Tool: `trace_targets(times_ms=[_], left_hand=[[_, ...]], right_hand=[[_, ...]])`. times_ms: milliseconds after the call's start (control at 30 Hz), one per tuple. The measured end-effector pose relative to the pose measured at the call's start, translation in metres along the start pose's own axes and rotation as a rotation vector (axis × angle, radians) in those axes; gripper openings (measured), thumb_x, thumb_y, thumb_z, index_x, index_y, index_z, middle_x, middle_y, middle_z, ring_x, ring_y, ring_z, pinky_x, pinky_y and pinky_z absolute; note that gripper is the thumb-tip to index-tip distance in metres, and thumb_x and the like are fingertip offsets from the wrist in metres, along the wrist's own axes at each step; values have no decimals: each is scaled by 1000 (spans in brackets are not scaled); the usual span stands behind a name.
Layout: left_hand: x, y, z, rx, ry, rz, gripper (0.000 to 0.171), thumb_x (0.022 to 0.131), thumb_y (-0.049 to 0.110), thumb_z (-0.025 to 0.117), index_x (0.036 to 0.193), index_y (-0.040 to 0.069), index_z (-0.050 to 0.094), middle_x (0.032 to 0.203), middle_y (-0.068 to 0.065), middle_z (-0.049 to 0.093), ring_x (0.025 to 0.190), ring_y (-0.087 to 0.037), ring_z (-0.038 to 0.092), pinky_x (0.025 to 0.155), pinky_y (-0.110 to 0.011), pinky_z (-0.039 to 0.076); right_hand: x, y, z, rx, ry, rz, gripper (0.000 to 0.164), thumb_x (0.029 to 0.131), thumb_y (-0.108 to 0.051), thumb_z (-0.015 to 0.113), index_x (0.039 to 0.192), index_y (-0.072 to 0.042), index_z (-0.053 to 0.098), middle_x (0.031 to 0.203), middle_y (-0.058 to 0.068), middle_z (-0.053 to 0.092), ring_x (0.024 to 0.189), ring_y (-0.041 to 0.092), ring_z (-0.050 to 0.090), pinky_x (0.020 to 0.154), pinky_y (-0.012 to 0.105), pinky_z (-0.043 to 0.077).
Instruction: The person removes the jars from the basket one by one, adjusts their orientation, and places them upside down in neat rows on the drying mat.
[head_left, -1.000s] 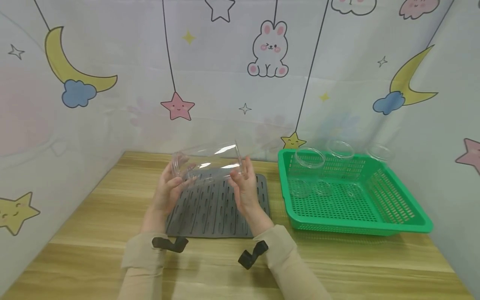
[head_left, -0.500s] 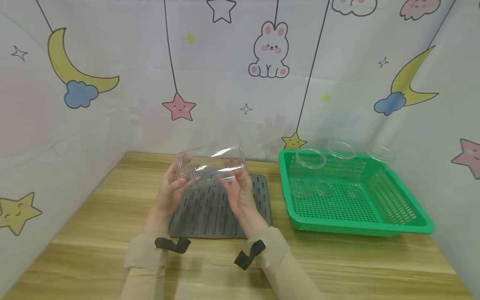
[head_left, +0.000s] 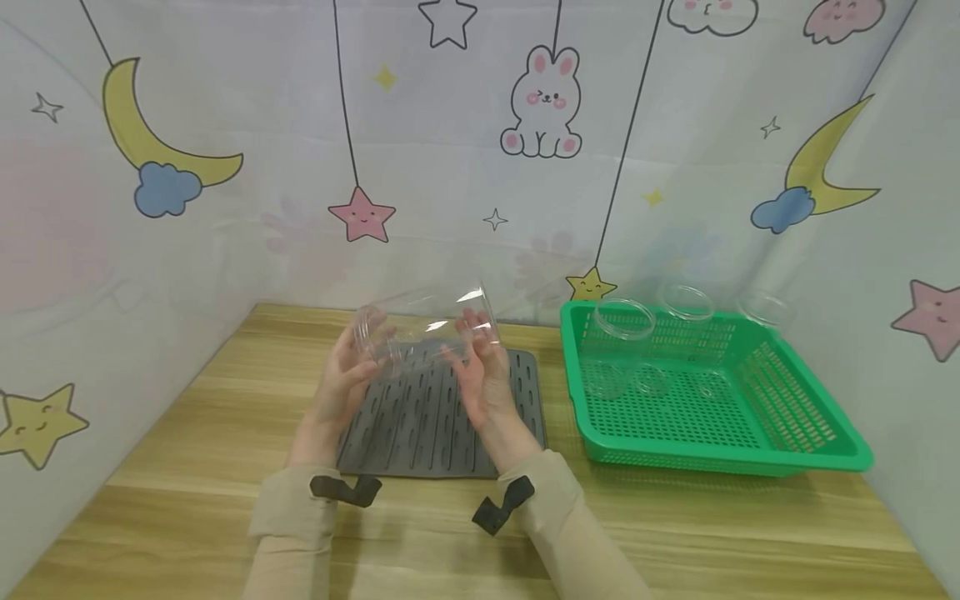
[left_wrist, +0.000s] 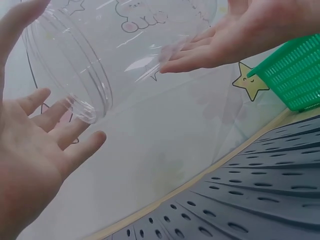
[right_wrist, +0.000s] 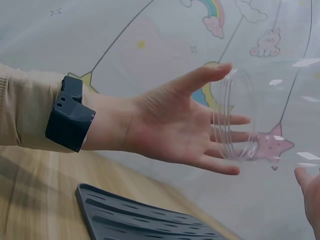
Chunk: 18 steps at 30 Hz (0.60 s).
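A clear, see-through jar (head_left: 423,321) lies on its side in the air between my hands, its right end slightly higher in the head view. My left hand (head_left: 341,387) grips the ridged neck, thumb on one side and fingers on the other. My right hand (head_left: 487,383) touches the other end with fairly straight fingers. In the left wrist view, those right fingers (left_wrist: 195,55) lie against the jar's wall. The right wrist view shows the left hand (right_wrist: 175,127) at the ridged neck (right_wrist: 235,117). Below the jar lies a grey slotted mat (head_left: 435,417).
On the wooden table (head_left: 420,542), a green mesh basket (head_left: 697,457) stands to the right. Three clear containers stand in it, including the nearest one (head_left: 625,333), with their round rims reaching about its back edge. A patterned white curtain (head_left: 442,158) hangs behind and at both sides.
My right hand has loosened at the jar's right end, its fingers spreading and sliding inward along the wall. The left hand keeps its hold on the neck. The head view has shifted slightly.
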<state>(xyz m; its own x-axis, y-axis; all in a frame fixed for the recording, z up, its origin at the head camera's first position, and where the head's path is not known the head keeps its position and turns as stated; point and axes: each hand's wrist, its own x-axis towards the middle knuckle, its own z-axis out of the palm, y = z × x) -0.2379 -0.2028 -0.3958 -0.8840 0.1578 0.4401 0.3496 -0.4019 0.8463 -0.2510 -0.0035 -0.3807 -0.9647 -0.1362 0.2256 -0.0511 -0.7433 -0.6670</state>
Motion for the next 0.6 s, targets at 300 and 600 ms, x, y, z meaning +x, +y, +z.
trace_targets(times_ms=[300,600], left_hand=[[-4,-4,-19,109,90,-61,72,101,27,51,157,8,11,161,-11,23,147,-29,26,122,-35,28],[-11,2,-37,158,284,-221,62,107,27,36,155,0,10,163,-17,15,151,-29,19,125,-38,17]], right_hand=[[5,-6,1,-33,9,-14,142,50,-53,92,155,-3,11,161,14,24,149,33,21,121,59,22],[14,-5,4,-113,33,-47,140,46,-54,92,155,-4,20,159,19,27,147,34,27,119,59,26]])
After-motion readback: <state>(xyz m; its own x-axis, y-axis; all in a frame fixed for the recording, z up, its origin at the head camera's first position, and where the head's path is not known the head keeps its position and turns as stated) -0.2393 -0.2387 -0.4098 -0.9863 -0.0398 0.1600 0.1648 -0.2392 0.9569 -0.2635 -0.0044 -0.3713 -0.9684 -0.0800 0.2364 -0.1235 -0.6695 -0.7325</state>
